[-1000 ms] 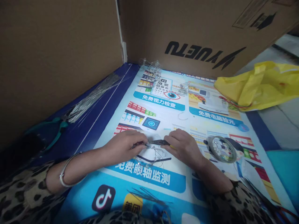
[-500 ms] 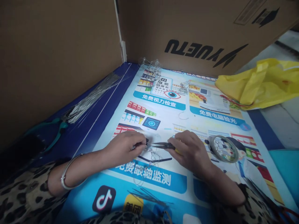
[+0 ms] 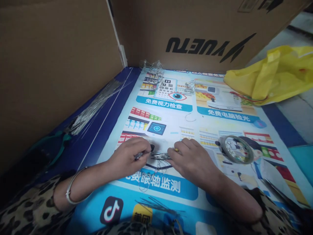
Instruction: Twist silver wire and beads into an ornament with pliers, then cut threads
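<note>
Brown cardboard (image 3: 195, 19); right fingers (image 3: 172, 154) grip slim metal pliers (image 3: 160, 156) near looped wire (image 3: 152, 177).

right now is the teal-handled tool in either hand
No, the teal-handled tool lies by the wire bundle, left of the left hand.

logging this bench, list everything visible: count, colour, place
panels: two, brown, back, left
bag: one, yellow, right
poster: one, multicoloured, centre
tabletop: one, blue, beneath
wire tangles: several, silvery, background
wire hook: one, grey, centre
straight wires: many, silvery, left
handled tool: one, teal, left
round ring: one, grey, right
strips: several, dark, foreground
wire loops: several, silvery, centre
blurred item: one, dark, lower right
bangle: one, silver, lower left
sleeves: two, spotted, lower corners
held item: one, dark, centre
pliers: one, metallic, centre
left grip: one, bare, centre
right grip: one, bare, centre
</note>
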`<state>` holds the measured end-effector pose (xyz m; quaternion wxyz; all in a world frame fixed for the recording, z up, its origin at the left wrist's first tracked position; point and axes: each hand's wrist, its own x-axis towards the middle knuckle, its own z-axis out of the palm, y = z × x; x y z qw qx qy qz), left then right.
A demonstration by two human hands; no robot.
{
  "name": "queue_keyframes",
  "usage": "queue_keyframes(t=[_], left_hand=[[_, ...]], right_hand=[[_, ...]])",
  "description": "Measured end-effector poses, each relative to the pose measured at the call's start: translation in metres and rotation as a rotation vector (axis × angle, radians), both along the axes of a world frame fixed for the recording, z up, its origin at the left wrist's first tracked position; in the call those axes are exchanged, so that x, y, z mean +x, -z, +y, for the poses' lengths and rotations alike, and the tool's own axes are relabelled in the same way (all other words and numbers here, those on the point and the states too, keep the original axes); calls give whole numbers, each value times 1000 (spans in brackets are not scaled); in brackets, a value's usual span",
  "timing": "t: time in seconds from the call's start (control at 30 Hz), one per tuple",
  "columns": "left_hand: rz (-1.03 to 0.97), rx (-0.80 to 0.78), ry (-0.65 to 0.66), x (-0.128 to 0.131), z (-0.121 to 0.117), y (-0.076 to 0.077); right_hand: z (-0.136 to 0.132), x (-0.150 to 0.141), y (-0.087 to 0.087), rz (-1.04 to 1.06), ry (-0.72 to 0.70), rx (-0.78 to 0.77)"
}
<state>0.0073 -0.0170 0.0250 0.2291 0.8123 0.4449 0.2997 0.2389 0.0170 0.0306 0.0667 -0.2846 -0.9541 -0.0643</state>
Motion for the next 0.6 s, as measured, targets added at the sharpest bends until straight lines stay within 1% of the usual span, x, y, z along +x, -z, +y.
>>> queue_keyframes(t=[0.13,0.27,0.43,0.6], left_hand=[[72,182,60,0,0,1],[142,293,87,-2,-1,1],[190,334,90,-6,-4,-1],[324,364,151,-8,-9,-8]], right_hand=[[-1,1,2,0,22,-30],[-2,1,2,14,31,-36],[-3,0,5,28,46,-34],[-5,0,6,47,64,-32]])
